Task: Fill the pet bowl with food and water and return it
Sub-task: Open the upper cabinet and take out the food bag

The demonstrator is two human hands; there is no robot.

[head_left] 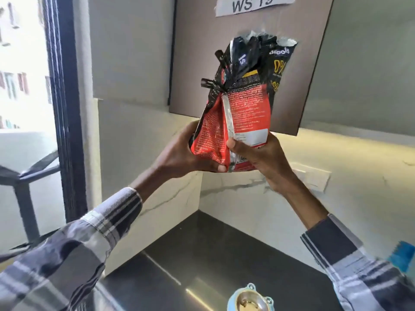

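A red and black pet food bag [244, 104] is held upright, high above the counter, its crumpled top bunched and open-edged. My left hand [179, 153] grips its lower left side and bottom. My right hand [262, 156] clasps its lower right corner, thumb on the front. The light blue pet bowl [249, 299] with a shiny metal inner dish sits on the dark counter [213, 250] at the bottom edge of the view, only partly seen. I cannot tell what lies in the dish.
A brown cabinet door [242, 30] with a paper label reading "WS 19" hangs right behind the bag. White marble-look walls form a corner. A dark window frame [65, 108] stands at left. A blue object [404, 257] peeks in at the right edge.
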